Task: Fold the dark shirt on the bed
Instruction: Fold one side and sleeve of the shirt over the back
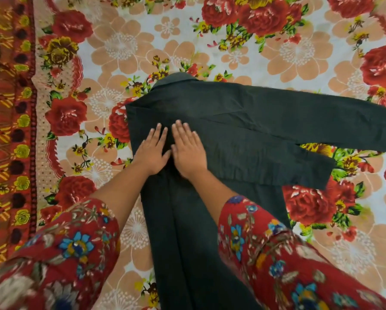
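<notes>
Dark cotton, one long-sleeved collared shirt [221, 135] lies mid-frame on the floral bedsheet [125, 48]; its right sleeve is cut off by the right edge and its hem by the bottom edge. Your two hands, left hand [152, 151] and right hand [187, 151], lie flat side by side on its folded left part (fingers spread, gripping nothing), in red floral sleeves [71, 240].

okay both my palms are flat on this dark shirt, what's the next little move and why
Probably reach your right hand to the long sleeve sprawled rightward and fold it across the dark green cotton shirt. The left edge already looks folded in, while your left hand pins the body.
</notes>
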